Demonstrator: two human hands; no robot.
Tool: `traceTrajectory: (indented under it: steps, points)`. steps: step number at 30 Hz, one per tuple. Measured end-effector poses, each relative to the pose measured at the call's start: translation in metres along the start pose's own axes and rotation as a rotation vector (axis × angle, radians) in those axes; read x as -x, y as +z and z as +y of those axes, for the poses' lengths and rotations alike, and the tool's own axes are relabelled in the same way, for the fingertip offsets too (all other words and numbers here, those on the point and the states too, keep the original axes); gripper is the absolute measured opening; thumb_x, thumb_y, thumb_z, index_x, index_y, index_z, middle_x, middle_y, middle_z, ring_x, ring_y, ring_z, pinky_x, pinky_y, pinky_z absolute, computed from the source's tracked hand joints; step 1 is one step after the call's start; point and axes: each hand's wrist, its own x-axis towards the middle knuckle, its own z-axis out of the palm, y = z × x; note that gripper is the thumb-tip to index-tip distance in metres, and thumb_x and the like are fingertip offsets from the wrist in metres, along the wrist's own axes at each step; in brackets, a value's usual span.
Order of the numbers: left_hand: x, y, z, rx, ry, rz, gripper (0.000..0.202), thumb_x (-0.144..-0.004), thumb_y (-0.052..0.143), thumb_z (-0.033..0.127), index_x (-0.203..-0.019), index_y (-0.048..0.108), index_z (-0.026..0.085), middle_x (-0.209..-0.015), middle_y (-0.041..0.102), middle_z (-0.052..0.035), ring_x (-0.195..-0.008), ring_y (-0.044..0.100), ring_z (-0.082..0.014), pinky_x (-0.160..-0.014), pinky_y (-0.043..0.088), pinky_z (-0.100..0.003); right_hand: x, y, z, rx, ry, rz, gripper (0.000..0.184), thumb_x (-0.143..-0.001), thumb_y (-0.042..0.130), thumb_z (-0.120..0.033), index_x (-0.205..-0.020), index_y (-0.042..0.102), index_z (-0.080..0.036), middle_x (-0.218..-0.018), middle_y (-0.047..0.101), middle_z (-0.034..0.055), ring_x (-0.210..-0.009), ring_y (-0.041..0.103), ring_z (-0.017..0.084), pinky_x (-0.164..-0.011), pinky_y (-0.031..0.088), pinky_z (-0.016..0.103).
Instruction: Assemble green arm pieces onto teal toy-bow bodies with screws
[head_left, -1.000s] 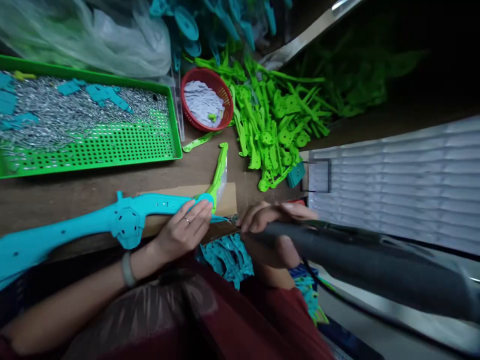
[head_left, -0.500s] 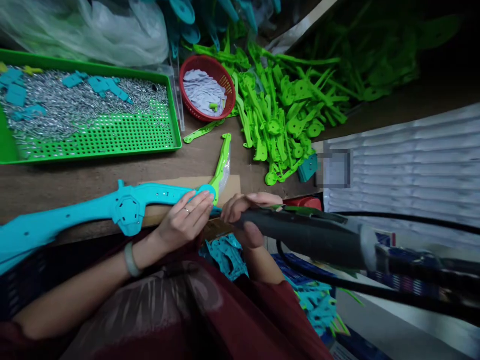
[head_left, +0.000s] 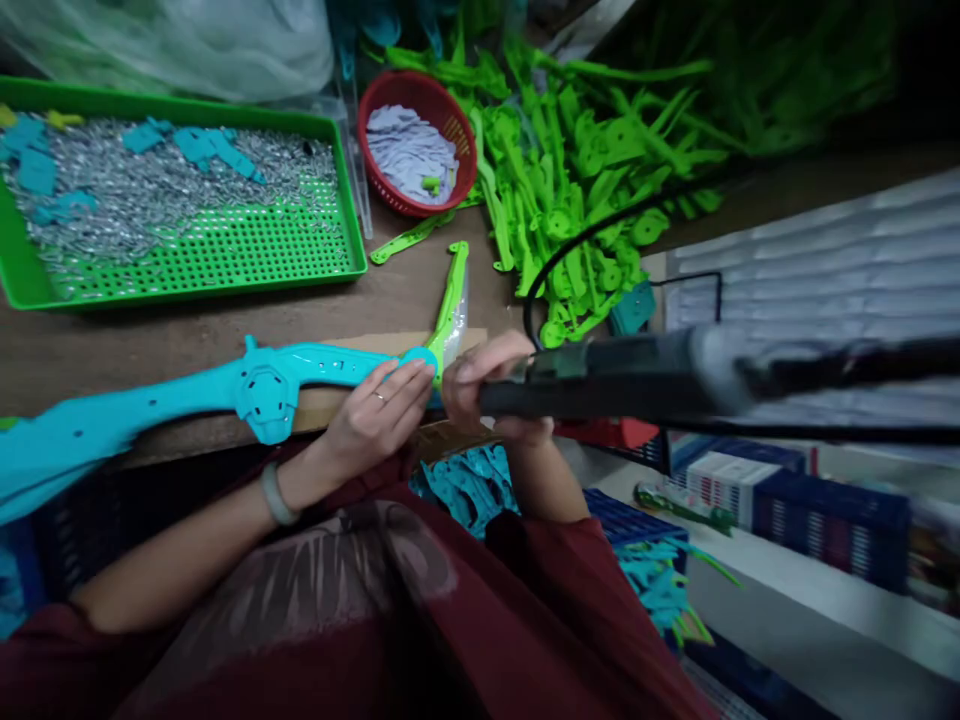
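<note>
A long blue plastic toy part (head_left: 180, 390), shaped like a bow limb with a many-sided boss, lies along the table's front edge. Its round end overlaps a bent lime-green plastic arm (head_left: 452, 300) that has clear film on it. My left hand (head_left: 386, 410) holds that round end, fingers together and pressed on top; its thumb is out of sight. Close beside it, my right hand (head_left: 487, 385) is wrapped round a dark corded electric screwdriver (head_left: 607, 380). The tool lies nearly level, its front end toward the joint; the bit's contact is hidden by my fingers.
A green perforated tray (head_left: 247, 270) holds many metal screws and some blue pieces. A red basket (head_left: 416, 208) contains pale strips. Lime-green parts (head_left: 562, 200) are heaped at the back right. Blue parts (head_left: 476, 490) sit below the table edge. A black cable (head_left: 570, 245) loops over the heap.
The screwdriver's rear has swung upward in view and its cable now loops above it. The view has shifted slightly. My left hand stays on the blue part's round end.
</note>
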Motion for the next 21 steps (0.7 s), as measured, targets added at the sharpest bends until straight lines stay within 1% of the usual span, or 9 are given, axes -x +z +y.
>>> traceTrajectory:
  steps: [1, 2, 5, 6, 7, 11, 16, 18, 21]
  points:
    - [-0.001, 0.0, 0.0, -0.031, 0.009, -0.004, 0.027, -0.098, 0.048, 0.005, -0.121, 0.061, 0.004, -0.13, 0.065, -0.0185, -0.13, 0.056, -0.0288, -0.108, 0.048, -0.046, -0.009, -0.005, -0.005, -0.069, -0.061, -0.005, 0.032, -0.081, 0.059, -0.057, -0.098, 0.053, -0.031, -0.039, 0.046, -0.015, -0.027, 0.044, 0.008, -0.034, 0.04, 0.019]
    - [-0.004, 0.0, 0.0, -0.068, 0.018, -0.013, 0.026, -0.098, 0.048, 0.006, -0.12, 0.062, 0.004, -0.129, 0.066, -0.0182, -0.127, 0.059, -0.029, -0.106, 0.049, -0.046, -0.018, -0.008, -0.011, -0.106, -0.093, 0.051, 0.032, -0.081, 0.06, -0.056, -0.101, 0.051, -0.031, -0.041, 0.046, -0.0155, -0.028, 0.044, 0.008, -0.035, 0.04, 0.019]
    - [-0.014, 0.003, 0.002, -0.137, 0.024, -0.063, 0.023, -0.099, 0.048, 0.008, -0.11, 0.067, 0.009, -0.125, 0.068, -0.0178, -0.121, 0.063, -0.0298, -0.101, 0.052, -0.047, -0.051, -0.011, -0.028, -0.057, -0.064, 0.405, 0.039, -0.079, 0.061, -0.06, -0.099, 0.049, -0.03, -0.048, 0.043, -0.0141, -0.034, 0.045, 0.007, -0.039, 0.042, 0.021]
    - [-0.018, 0.004, 0.003, -0.144, 0.037, -0.075, 0.022, -0.098, 0.048, 0.008, -0.106, 0.068, 0.009, -0.125, 0.068, -0.0183, -0.12, 0.063, -0.0303, -0.1, 0.052, -0.047, -0.062, -0.01, -0.032, -0.039, -0.045, 0.48, 0.039, -0.078, 0.061, -0.06, -0.099, 0.049, -0.029, -0.05, 0.043, -0.0132, -0.036, 0.045, 0.007, -0.04, 0.044, 0.021]
    - [-0.022, 0.005, 0.004, -0.153, 0.062, -0.077, 0.022, -0.098, 0.048, 0.008, -0.104, 0.069, 0.009, -0.124, 0.068, -0.0189, -0.121, 0.063, -0.0309, -0.1, 0.052, -0.046, -0.072, -0.007, -0.033, -0.042, -0.038, 0.509, 0.038, -0.079, 0.061, -0.058, -0.099, 0.049, -0.028, -0.051, 0.044, -0.0126, -0.038, 0.047, 0.008, -0.041, 0.045, 0.022]
    - [-0.035, 0.002, 0.006, -0.191, 0.17, -0.03, 0.027, -0.097, 0.047, 0.006, -0.114, 0.066, 0.01, -0.123, 0.068, -0.0205, -0.122, 0.062, -0.0322, -0.099, 0.051, -0.045, -0.114, -0.003, -0.019, -0.074, -0.028, 0.406, 0.029, -0.083, 0.06, -0.046, -0.097, 0.048, -0.023, -0.051, 0.051, -0.0146, -0.039, 0.051, 0.006, -0.041, 0.046, 0.018]
    - [-0.051, -0.015, 0.002, -0.115, 0.15, -0.046, 0.028, -0.099, 0.051, 0.016, -0.125, 0.061, 0.013, -0.121, 0.07, -0.0175, -0.123, 0.061, -0.0313, -0.098, 0.049, -0.044, -0.151, -0.018, 0.011, 0.042, -0.088, 0.254, 0.04, -0.081, 0.068, -0.041, -0.103, 0.042, -0.021, -0.05, 0.047, -0.0206, -0.037, 0.047, 0.0, -0.038, 0.038, 0.008]
    - [-0.056, -0.018, 0.002, -0.108, 0.143, -0.03, 0.028, -0.098, 0.054, 0.02, -0.125, 0.061, 0.013, -0.12, 0.07, -0.0172, -0.12, 0.063, -0.0311, -0.097, 0.049, -0.043, -0.154, -0.022, 0.016, 0.042, -0.146, 0.255, 0.041, -0.079, 0.069, -0.041, -0.103, 0.042, -0.022, -0.048, 0.044, -0.0213, -0.036, 0.046, 0.0, -0.038, 0.036, 0.006]
    - [-0.057, -0.018, 0.005, -0.129, 0.155, -0.012, 0.028, -0.097, 0.057, 0.019, -0.124, 0.061, 0.013, -0.12, 0.07, -0.0177, -0.117, 0.064, -0.0314, -0.094, 0.049, -0.042, -0.151, -0.019, 0.015, 0.026, -0.277, 0.375, 0.028, -0.084, 0.063, -0.041, -0.096, 0.045, -0.023, -0.047, 0.038, -0.021, -0.035, 0.041, -0.002, -0.037, 0.034, 0.003]
